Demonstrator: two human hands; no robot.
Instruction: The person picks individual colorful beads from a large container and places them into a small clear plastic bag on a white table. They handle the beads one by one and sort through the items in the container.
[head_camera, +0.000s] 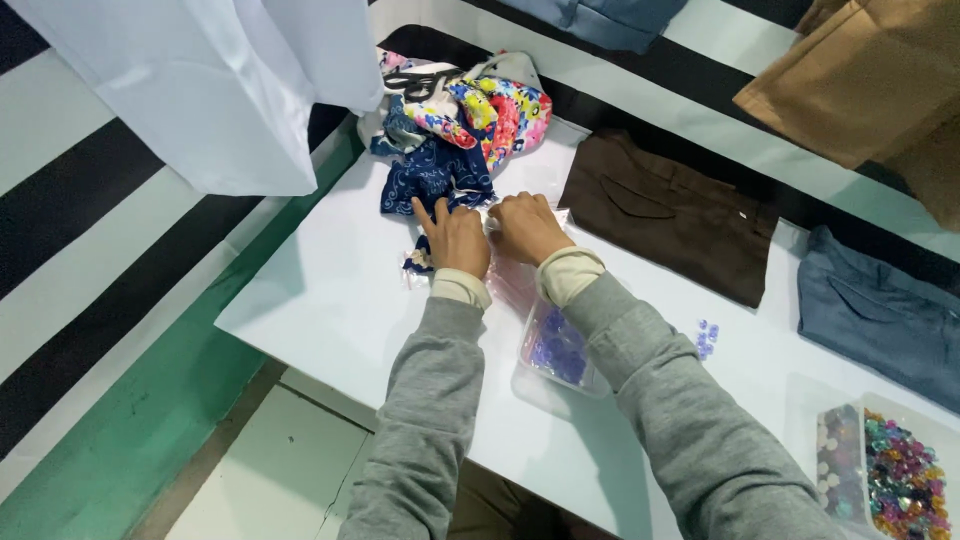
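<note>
My left hand (455, 238) and my right hand (527, 227) rest side by side on a white table (330, 290), both pressing on a small clear plastic bag (515, 275) with pink cloth inside. The left hand's fingers lie partly spread, touching a dark blue patterned cloth (435, 180). My right hand is curled on the bag's top edge. Just beyond the hands lies a heap of colourful floral cloths (490, 110). Under my right forearm sits a clear plastic tub (555, 352) holding purple beads.
Folded brown trousers (665, 212) lie to the right, a folded blue-grey garment (880, 320) further right. A few loose purple beads (706, 338) sit on the table. A clear box of mixed coloured beads (885, 475) stands at the lower right. White cloth (210, 80) hangs at the upper left.
</note>
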